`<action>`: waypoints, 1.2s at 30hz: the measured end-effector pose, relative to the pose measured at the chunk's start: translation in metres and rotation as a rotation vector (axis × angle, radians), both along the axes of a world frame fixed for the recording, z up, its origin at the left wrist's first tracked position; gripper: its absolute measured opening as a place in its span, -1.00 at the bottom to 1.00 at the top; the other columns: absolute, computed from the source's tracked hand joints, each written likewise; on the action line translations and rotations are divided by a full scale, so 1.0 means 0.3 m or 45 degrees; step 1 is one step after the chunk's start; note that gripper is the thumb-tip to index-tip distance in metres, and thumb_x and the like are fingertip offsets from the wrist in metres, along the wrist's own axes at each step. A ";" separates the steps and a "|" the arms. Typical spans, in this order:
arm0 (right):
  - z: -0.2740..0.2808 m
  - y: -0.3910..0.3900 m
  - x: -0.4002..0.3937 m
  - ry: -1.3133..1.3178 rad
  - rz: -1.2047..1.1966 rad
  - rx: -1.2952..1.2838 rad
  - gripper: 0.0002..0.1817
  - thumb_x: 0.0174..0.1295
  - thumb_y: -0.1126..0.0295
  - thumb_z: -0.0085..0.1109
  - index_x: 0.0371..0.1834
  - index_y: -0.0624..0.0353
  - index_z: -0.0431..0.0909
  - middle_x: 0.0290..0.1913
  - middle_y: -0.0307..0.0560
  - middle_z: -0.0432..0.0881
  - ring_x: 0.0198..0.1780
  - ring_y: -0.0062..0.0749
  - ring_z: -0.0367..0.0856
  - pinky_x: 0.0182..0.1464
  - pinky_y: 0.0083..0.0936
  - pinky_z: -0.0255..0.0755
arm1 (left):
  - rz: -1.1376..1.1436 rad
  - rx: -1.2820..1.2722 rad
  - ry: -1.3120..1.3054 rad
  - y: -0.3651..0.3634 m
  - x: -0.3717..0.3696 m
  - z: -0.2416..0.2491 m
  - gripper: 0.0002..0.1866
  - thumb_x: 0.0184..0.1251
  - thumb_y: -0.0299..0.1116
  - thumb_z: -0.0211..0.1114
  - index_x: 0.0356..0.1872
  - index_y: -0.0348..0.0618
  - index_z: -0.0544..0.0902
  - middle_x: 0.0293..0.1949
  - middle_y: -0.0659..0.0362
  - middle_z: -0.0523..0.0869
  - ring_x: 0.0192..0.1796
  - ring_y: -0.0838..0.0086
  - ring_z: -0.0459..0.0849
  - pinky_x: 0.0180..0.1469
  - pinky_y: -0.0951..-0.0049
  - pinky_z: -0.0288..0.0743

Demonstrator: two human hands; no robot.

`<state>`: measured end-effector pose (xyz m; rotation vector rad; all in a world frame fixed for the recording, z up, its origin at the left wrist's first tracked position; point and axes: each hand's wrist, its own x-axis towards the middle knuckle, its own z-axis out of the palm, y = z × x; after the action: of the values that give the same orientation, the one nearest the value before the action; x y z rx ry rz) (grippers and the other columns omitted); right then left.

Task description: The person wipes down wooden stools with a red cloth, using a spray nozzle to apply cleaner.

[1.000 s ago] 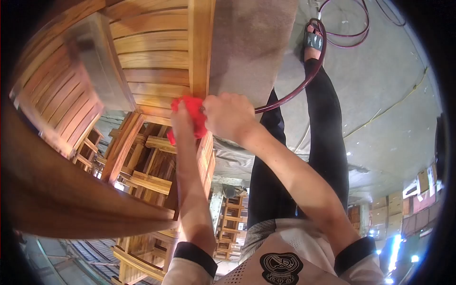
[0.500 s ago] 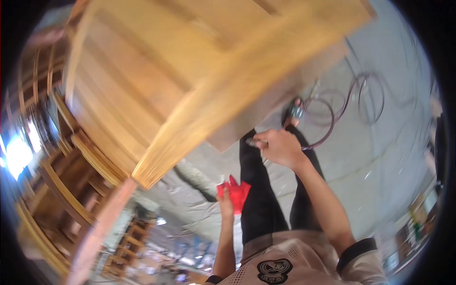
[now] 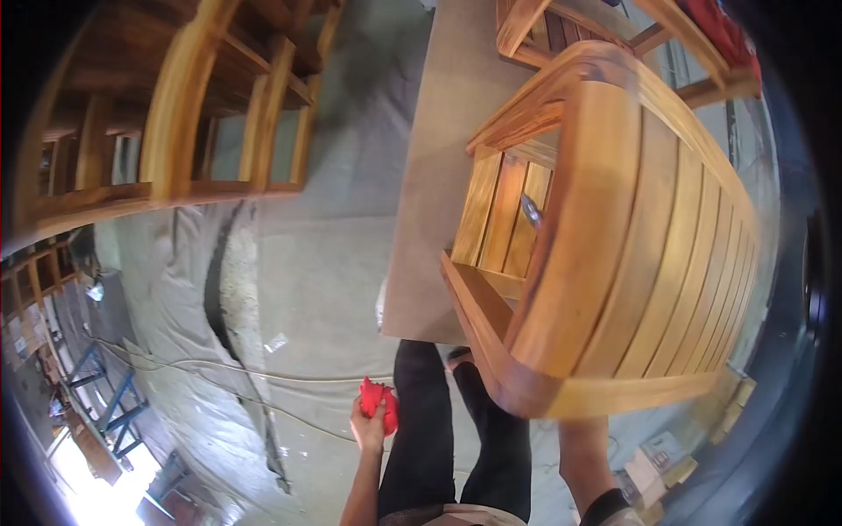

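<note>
My left hand point(image 3: 368, 424) is closed around a crumpled red cloth point(image 3: 379, 405), low beside my left leg. A varnished slatted wooden chair point(image 3: 653, 254) stands tilted in view at the right, its rounded frame corner close to me. My right forearm point(image 3: 583, 460) goes up behind the chair's lower edge, which hides the right hand and its fingers. Inside the chair's opening the grey tip of a tool point(image 3: 531, 210) shows against the slats. The rest of that tool is hidden.
A brown board point(image 3: 421, 210) lies under the chair. More wooden frames point(image 3: 180, 114) stand at upper left, and another wooden piece point(image 3: 570, 31) at top right. A thin hose point(image 3: 263, 375) crosses the grey sheet point(image 3: 307, 289) on the floor. Blocks point(image 3: 653, 465) lie at lower right.
My view has swung, so the chair now appears at the right. My right hand, earlier visible gripping a hosed metal tool, has gone behind the chair. The left hand still holds the red cloth.
</note>
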<state>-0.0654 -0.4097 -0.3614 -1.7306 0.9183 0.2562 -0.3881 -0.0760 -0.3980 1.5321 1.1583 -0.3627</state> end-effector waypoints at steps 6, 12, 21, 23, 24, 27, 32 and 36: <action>-0.023 0.164 0.167 -0.061 -0.115 0.190 -0.66 0.39 0.33 0.19 0.11 0.34 0.57 -0.56 -0.22 0.54 -0.72 -0.74 0.19 -0.67 -0.65 0.01 | -0.066 -0.080 0.117 0.020 -0.013 0.060 -0.57 0.30 -0.40 0.41 0.13 -0.33 0.54 -0.05 0.07 0.73 -0.07 0.44 0.70 0.03 0.42 0.56; -0.038 0.210 0.170 -0.105 -0.179 0.240 -0.63 0.43 0.30 0.16 0.15 0.36 0.53 -0.57 -0.24 0.51 -0.74 -0.77 0.14 -0.69 -0.67 -0.05 | 0.192 -0.264 0.219 0.066 0.030 0.078 -0.63 0.34 -0.40 0.38 0.11 -0.30 0.56 -0.07 0.15 0.72 -0.10 0.50 0.67 -0.01 0.44 0.54; -0.051 0.235 0.198 -0.113 -0.344 0.367 -0.65 0.45 0.31 0.13 0.13 0.36 0.48 -0.57 -0.33 0.40 -0.69 -0.76 0.20 -0.68 -0.70 0.01 | -0.572 0.153 0.305 0.097 0.224 0.182 -0.54 0.24 -0.32 0.46 0.12 -0.27 0.59 -0.05 0.00 0.76 -0.05 0.35 0.72 0.06 0.37 0.54; -0.046 0.244 0.204 -0.126 -0.351 0.364 -0.60 0.44 0.28 0.15 0.17 0.38 0.45 -0.55 -0.34 0.41 -0.60 -0.76 0.30 -0.64 -0.73 0.09 | -0.679 0.218 0.276 0.101 0.238 0.205 -0.53 0.22 -0.31 0.48 0.12 -0.25 0.59 -0.09 -0.04 0.77 -0.07 0.31 0.73 0.05 0.33 0.55; -0.046 0.251 0.208 -0.124 -0.345 0.366 -0.60 0.45 0.29 0.15 0.17 0.38 0.45 -0.55 -0.34 0.41 -0.60 -0.76 0.30 -0.64 -0.73 0.09 | -0.686 0.227 0.246 0.106 0.243 0.205 -0.53 0.21 -0.32 0.48 0.12 -0.24 0.59 -0.11 -0.05 0.77 -0.08 0.29 0.73 0.04 0.32 0.56; -0.046 0.263 0.230 -0.122 -0.350 0.362 -0.61 0.45 0.29 0.14 0.17 0.37 0.46 -0.54 -0.33 0.41 -0.60 -0.75 0.31 -0.63 -0.73 0.10 | -0.660 0.224 0.230 0.114 0.286 0.206 -0.54 0.19 -0.32 0.48 0.10 -0.21 0.60 -0.14 -0.10 0.77 -0.09 0.16 0.76 0.03 0.26 0.57; -0.048 0.292 0.241 -0.067 -0.296 0.320 -0.60 0.44 0.29 0.16 0.18 0.36 0.45 -0.56 -0.34 0.38 -0.64 -0.78 0.21 -0.65 -0.72 0.02 | -0.842 0.280 0.179 0.083 0.338 0.217 -0.55 0.17 -0.34 0.48 0.08 -0.20 0.61 -0.10 -0.12 0.76 -0.07 0.05 0.75 0.04 0.22 0.58; -0.046 0.307 0.248 -0.090 -0.338 0.306 -0.58 0.45 0.25 0.14 0.21 0.34 0.45 -0.57 -0.31 0.45 -0.61 -0.74 0.31 -0.61 -0.66 0.15 | -0.982 0.314 0.082 0.068 0.374 0.192 -0.57 0.16 -0.37 0.46 0.07 -0.21 0.62 -0.07 -0.11 0.74 -0.04 0.02 0.72 0.05 0.19 0.56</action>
<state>0.0091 -0.3177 -0.3751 -1.3729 1.0103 0.1233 -0.2758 -0.0555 -0.3403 2.1712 0.6265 -0.8047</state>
